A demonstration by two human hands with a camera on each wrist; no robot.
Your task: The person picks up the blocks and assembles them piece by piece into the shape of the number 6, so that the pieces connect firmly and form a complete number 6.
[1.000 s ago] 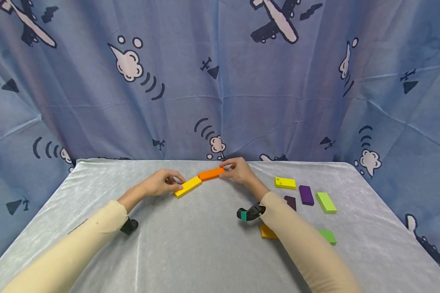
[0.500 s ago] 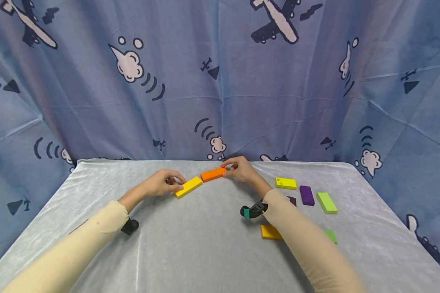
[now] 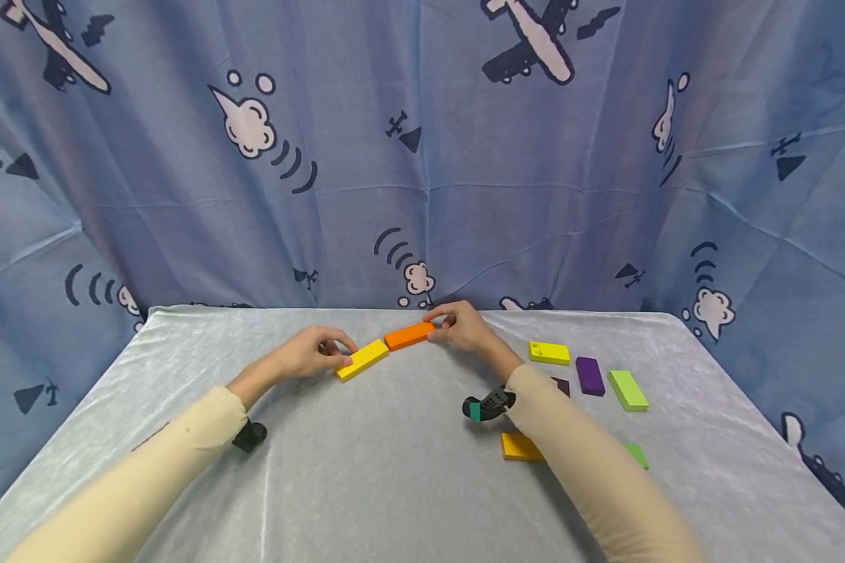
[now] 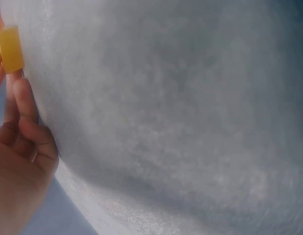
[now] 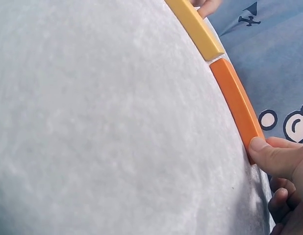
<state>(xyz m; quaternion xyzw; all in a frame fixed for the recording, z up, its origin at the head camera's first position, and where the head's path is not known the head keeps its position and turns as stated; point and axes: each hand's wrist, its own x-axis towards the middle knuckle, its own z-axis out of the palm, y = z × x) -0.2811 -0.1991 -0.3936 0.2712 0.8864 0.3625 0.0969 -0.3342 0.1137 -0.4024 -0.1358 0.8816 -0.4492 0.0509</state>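
Observation:
Two flat rectangular blocks lie nearly end to end on the grey cloth, a narrow gap between them in the right wrist view. The left one, a yellow block, slants up toward the orange block. My left hand pinches the yellow block near its outer end between thumb and fingers. At the far right end of the orange block, my right hand pinches it, with the thumb on its near side. Only the end of the yellow block shows in the left wrist view.
To the right lie a bright yellow block, a purple block and a lime green block. My right sleeve partly covers an amber block, a dark block and a green block. A blue patterned curtain hangs behind the table.
The orange block and my right hand have shifted slightly right, so a small gap now parts the two blocks. My left hand and the yellow block have stayed in place.

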